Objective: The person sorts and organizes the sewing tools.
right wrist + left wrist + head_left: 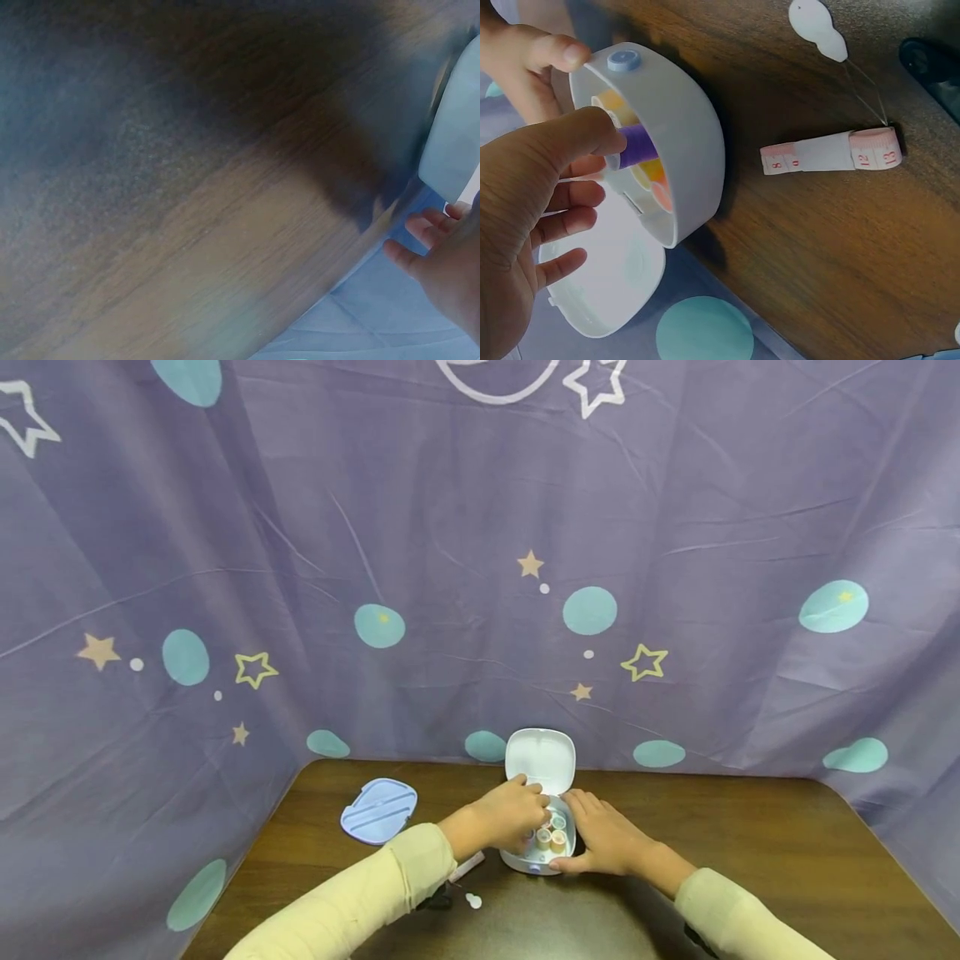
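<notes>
A small white sewing box (517,862) stands on the table with its hinged lid (540,760) raised at the back. Inside sit several thread spools (558,841) in pale, orange and yellow colours. My left hand (506,814) reaches in from the left; its thumb and forefinger pinch a purple thread spool (639,145) at the box opening, the other fingers spread. My right hand (611,839) holds the box's right side, thumb at the front corner and fingers along the rim towards the back. In the right wrist view, part of that hand (450,277) shows beside the box wall.
A folded tape measure (829,154) lies left of the box, beside a white needle threader (810,22) with a wire loop. A dark object (934,71) is near them. Farther left lies a blue tray-like piece (378,810). A purple patterned curtain (480,568) hangs behind the table.
</notes>
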The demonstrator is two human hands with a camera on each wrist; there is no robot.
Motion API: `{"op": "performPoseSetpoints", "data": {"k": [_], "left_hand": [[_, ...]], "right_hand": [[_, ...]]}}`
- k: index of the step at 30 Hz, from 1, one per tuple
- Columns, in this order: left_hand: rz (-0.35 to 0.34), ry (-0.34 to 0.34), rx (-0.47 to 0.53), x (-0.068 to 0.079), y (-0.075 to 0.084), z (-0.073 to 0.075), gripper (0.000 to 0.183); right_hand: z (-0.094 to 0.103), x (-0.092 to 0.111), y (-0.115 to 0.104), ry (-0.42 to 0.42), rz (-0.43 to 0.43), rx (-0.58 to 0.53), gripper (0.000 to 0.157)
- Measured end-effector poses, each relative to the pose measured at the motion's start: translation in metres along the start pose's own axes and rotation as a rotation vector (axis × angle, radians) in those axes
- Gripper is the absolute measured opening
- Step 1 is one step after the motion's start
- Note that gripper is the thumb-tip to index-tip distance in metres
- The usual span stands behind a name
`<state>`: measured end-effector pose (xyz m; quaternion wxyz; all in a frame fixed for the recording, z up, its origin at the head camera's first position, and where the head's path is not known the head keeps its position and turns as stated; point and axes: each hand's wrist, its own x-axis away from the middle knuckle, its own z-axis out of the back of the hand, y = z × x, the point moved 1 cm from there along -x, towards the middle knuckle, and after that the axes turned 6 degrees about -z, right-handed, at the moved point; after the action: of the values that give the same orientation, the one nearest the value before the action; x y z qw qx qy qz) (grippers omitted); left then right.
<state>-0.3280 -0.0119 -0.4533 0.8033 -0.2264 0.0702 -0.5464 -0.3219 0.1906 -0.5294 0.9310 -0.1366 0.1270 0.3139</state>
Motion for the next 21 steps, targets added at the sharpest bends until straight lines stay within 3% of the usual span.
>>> {"op": "performPoseSetpoints", "data": {"k": [10, 21], "left_hand": [[-0.024, 0.052, -0.047, 0.004, 0.005, -0.01, 0.04], [-0.011, 0.056, -0.047, 0.002, 0.0, -0.019, 0.039]], "right_hand": [[-0.002, 0.003, 0.0, -0.004, -0.007, 0.005, 0.1], [0.0, 0.001, 0.0, -0.003, -0.014, 0.004, 0.1]]}}
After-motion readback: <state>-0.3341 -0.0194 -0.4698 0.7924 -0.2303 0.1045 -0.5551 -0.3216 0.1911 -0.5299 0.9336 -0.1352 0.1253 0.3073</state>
